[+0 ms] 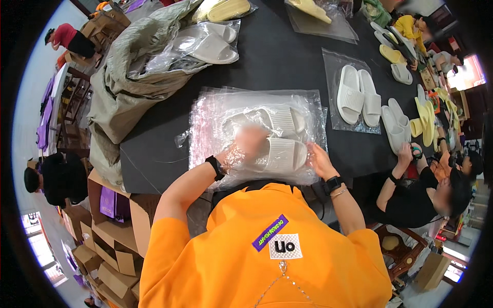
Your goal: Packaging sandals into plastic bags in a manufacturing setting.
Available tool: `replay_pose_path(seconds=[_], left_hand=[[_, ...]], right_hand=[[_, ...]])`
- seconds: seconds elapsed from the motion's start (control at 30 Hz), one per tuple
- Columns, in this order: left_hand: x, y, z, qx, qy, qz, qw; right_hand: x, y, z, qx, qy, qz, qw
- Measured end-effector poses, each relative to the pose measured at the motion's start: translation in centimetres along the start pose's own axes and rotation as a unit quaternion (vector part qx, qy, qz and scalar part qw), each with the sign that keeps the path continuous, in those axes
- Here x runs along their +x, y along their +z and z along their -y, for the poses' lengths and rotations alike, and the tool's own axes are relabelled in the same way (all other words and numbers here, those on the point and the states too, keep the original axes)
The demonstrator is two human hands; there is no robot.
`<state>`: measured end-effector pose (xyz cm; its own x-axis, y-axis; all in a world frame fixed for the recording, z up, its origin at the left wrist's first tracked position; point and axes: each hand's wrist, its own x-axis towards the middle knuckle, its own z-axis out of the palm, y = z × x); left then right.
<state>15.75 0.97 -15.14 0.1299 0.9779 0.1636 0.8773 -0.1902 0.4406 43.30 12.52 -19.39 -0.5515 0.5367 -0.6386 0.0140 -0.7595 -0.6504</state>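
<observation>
Our left hand, blurred, presses a white slipper inside a clear plastic bag; grip unclear. Our right hand pinches the bag's right edge. Second slipper lies just beyond, on the black table. A bagged pair sits right.

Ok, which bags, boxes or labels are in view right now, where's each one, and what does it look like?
Stack of clear plastic bags: table centre, under both hands, white slides inside the top one.
Bagged white pair: right of centre, flat clear rectangle.
Bagged white slides: upper left, on the grey sack.
Bagged pale yellow slide: top edge.
Brown cardboard boxes: lower left, open flaps.
Purple strip label and white square patch: orange shirt.
</observation>
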Motion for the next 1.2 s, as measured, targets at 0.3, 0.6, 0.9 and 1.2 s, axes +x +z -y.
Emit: replay_pose_path(seconds=[0.3, 0.6, 0.9, 1.2], left_hand=[[-0.7, 3.0, 1.9, -0.012, -0.105, 0.016, 0.994], [-8.1, -0.8, 6.2, 0.096, -0.182, -0.028, 0.978], [-8.5, -0.7, 8.9, 0.077, -0.183, 0.044, 0.979], [-7.9, -0.4, 9.6, 0.106, -0.141, 0.055, 0.983]], right_hand=[[0.5, 0.6, -0.1, -0.115, -0.072, -0.08, 0.987], [0.7, -0.1, -0.6, -0.114, -0.051, -0.12, 0.985], [4.2, 0.5, 8.9, -0.317, -0.094, -0.107, 0.938], [11.5, 6.2, 11.1, -0.551, -0.225, -0.105, 0.797]])
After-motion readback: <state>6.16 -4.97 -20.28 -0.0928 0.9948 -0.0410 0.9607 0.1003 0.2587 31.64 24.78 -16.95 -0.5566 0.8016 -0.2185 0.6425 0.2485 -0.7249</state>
